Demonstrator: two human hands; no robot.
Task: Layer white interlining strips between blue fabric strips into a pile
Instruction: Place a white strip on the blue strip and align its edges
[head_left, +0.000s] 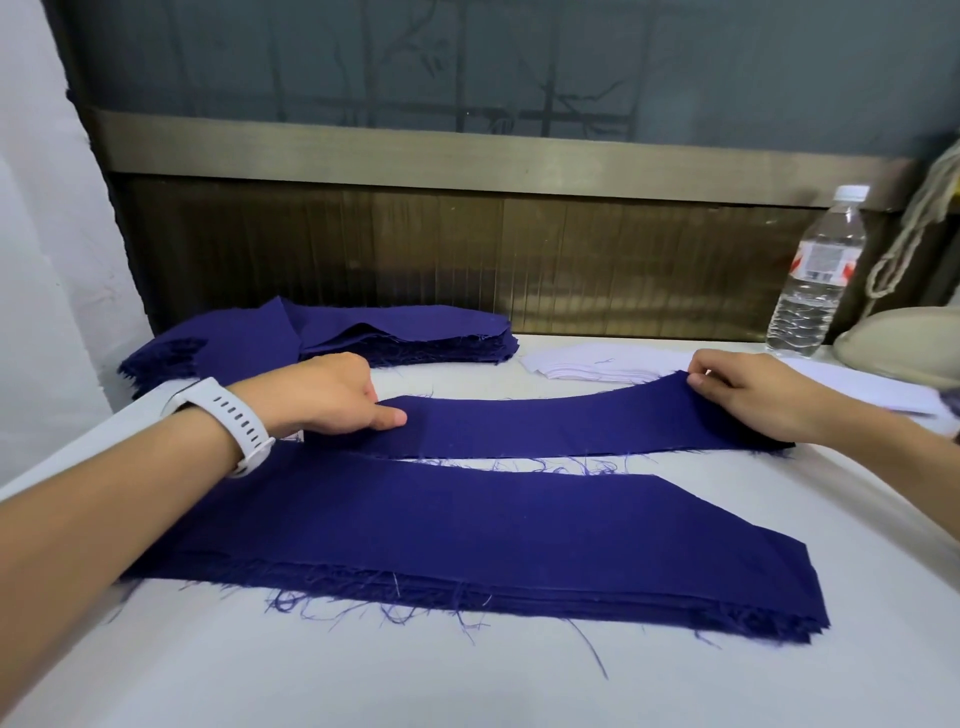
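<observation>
So the blue strip being worked on lies flat across the middle of the table, stretched left to right between both hands, with loose threads hanging off its near edge. The right grip has the strip's far right corner pinched between thumb and fingertips, and that end is lifted a bit off the surface. The left grip sits on the strip's left end with the thumb laid flat on the cloth and the other fingers tucked under. Honestly I can't tell if it's pinching the fabric or only pressing it down. There's a white watch on that wrist. Just in front of the strip, closer to the camera, is the near pile of blue strips, stacked fairly square with a really frayed front edge, and the left forearm crosses over its left end. Behind the left grip, up against the wall panel, is a messier back pile of blue pieces. To its right lies a small stack of white interlining strips, just beyond the right end of the held strip. Further right stands a capped water bottle, upright, next to a beige rounded thing I can't make out.
</observation>
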